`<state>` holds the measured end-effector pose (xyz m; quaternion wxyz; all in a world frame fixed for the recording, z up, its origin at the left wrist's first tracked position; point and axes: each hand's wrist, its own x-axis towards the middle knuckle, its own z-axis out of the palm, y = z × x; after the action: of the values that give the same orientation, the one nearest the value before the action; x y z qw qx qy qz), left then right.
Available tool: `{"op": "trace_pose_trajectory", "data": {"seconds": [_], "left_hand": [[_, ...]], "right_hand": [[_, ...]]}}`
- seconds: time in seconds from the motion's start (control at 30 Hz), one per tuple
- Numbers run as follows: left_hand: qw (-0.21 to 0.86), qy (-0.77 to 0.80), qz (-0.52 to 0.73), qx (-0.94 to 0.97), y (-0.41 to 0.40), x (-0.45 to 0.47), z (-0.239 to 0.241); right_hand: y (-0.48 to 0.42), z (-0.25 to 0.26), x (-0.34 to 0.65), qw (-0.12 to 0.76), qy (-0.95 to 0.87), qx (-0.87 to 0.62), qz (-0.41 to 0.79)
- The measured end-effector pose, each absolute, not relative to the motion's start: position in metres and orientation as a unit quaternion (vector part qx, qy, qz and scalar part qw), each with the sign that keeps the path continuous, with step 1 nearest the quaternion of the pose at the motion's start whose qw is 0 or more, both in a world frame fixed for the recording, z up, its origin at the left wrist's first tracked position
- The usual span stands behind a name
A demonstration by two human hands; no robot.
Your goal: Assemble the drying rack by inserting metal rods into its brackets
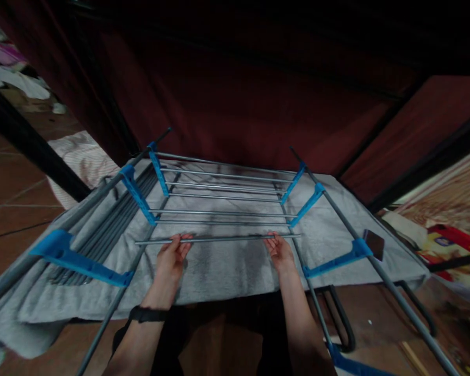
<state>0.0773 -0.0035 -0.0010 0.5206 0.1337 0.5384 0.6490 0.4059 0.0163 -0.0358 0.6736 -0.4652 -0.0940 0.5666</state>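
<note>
A grey metal drying rack (pixel 227 198) with blue plastic brackets (pixel 135 193) lies over a grey towel (pixel 219 266) on the floor. Several thin rods span the blue brackets. My left hand (pixel 171 258) and my right hand (pixel 279 250) each pinch one loose grey rod (pixel 219 239), held level just in front of the last fitted rod. The left hand grips it left of centre, the right hand near its right end. A black band sits on my left wrist.
Spare grey rods (pixel 102 235) lie in a bundle on the towel at left. A small dark block (pixel 374 244) rests on the right rail. Dark red furniture stands behind. A striped cloth (pixel 84 156) and a red box (pixel 450 240) lie on the tiled floor.
</note>
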Motion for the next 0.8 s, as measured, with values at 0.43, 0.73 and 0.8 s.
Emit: {"op": "trace_pose_trajectory", "data": {"seconds": [0.43,0.73,0.8], "left_hand": [[0.521,0.510,0.683,0.032,0.007,0.057,-0.001],[0.496,0.518,0.696,0.027,0.010,0.051,-0.005],[0.494,0.516,0.699,0.018,0.010,0.053,-0.004]], "right_hand": [[0.013,-0.028,0.415,0.722,-0.049,-0.447,0.526],[0.011,-0.024,0.422,0.740,-0.010,-0.447,0.502],[0.010,-0.023,0.423,0.741,-0.003,-0.444,0.504]]}}
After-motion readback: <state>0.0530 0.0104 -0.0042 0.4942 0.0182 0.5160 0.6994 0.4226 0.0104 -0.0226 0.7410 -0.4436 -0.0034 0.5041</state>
